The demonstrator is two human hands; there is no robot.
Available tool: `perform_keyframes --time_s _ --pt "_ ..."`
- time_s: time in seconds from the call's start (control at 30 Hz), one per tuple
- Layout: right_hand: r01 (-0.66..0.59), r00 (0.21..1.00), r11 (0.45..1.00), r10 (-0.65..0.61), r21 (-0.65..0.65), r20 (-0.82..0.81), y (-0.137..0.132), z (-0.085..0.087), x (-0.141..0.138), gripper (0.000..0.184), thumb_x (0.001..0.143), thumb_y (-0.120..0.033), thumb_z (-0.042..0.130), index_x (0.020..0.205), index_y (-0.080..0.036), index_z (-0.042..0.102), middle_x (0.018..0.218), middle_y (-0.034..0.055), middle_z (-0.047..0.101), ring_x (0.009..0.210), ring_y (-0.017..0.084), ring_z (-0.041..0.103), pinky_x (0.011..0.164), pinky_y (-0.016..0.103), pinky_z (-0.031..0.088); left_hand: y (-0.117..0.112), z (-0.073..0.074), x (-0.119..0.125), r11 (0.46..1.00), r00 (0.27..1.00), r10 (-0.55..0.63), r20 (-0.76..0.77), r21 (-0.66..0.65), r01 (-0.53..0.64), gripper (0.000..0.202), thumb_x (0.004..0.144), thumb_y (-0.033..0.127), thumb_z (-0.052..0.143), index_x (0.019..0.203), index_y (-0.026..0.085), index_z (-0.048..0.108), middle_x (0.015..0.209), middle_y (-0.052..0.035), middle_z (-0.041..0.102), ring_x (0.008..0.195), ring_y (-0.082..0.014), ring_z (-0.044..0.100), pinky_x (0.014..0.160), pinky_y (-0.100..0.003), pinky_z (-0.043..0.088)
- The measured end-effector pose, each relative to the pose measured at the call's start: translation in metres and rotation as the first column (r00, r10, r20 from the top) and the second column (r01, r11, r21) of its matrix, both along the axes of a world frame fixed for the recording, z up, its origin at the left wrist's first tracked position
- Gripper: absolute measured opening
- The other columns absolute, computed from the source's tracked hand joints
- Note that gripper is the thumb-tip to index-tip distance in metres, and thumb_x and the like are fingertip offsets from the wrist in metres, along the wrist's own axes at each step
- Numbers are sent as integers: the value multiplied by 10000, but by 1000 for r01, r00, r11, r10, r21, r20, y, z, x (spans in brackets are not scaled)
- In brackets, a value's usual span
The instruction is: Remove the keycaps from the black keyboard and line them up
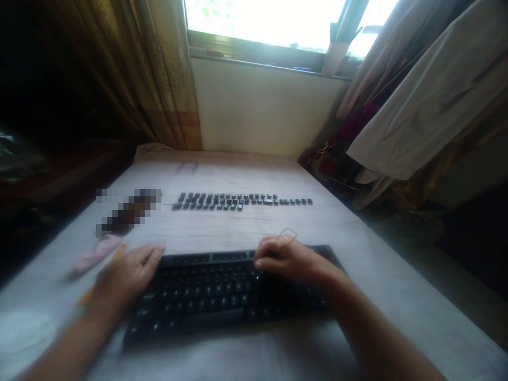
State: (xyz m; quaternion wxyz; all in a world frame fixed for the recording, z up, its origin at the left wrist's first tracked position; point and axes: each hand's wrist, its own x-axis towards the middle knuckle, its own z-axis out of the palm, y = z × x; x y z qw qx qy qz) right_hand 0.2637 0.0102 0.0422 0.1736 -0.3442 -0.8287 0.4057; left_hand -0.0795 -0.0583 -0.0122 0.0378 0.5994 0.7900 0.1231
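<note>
Two bare arms reach in from the bottom, and both hands are at a black keyboard (214, 296). It lies flat on the pale table (389, 296), close to the front edge and about in the middle. The keyboard is long and dark, with rows of small square keys and one long bar along the near side. Little white marks show on some keys, but they are too blurry to read. The left hand (127, 275) is open and flat, its fingers stretched out and resting on the left end of the keyboard. The right hand (288, 259) sits on the top rows with its fingers curled tight around a thin wire loop (291, 229) that pokes out behind it. Farther back on the table, loose black keys (242, 200) lie in neat rows. A pink cloth (97, 254) lies just beyond the left hand.
</note>
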Motion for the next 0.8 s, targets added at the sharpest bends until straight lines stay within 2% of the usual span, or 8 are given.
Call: perform_keyframes --time_s 0.1,0.23,0.43,0.53,0.7,0.8 --pt "-92 996 987 89 129 34 -5 4 -1 60 848 -182 687 833 -197 743 830 5 701 756 126 659 721 243 527 1 0 0 1000 1000 2 -2 -17 -2 466 922 487 327 931 273 741 992 -57 767 858 -284 696 679 -347 486" --pt "-152 984 966 128 207 124 -7 10 -7 73 846 -165 700 874 -206 754 847 5 719 748 123 675 714 228 527 0 0 0 1000 1000 -12 -4 -16 12 469 925 478 319 918 269 739 1006 -55 764 870 -278 689 681 -337 473" --pt "-139 948 965 64 224 312 0 15 -21 108 795 -167 765 898 -192 747 803 17 747 755 165 688 703 259 514 -1 2 2 1000 1000 -22 -12 -8 22 464 927 460 312 927 265 733 1027 -51 763 928 -279 686 692 -329 468" --pt "-134 947 959 50 249 319 -1 9 -21 76 793 -174 769 860 -190 737 773 14 733 729 161 676 680 250 501 -1 5 5 1000 1000 -22 -15 -9 22 474 934 462 301 936 254 727 1046 -61 758 965 -288 682 714 -340 472" --pt "-94 979 957 39 275 199 -7 -11 -15 41 826 -188 740 823 -171 702 814 35 720 747 157 673 720 249 516 -1 6 6 1000 999 -19 -26 -20 19 471 937 453 304 937 244 727 1043 -66 760 940 -281 689 706 -338 469" --pt "-91 984 944 37 316 175 -9 -17 -14 64 856 -206 713 810 -167 694 794 41 715 736 162 669 718 255 518 -1 5 5 1000 999 -24 -39 -16 23 470 936 460 309 955 250 729 1062 -57 760 959 -276 685 703 -327 464"
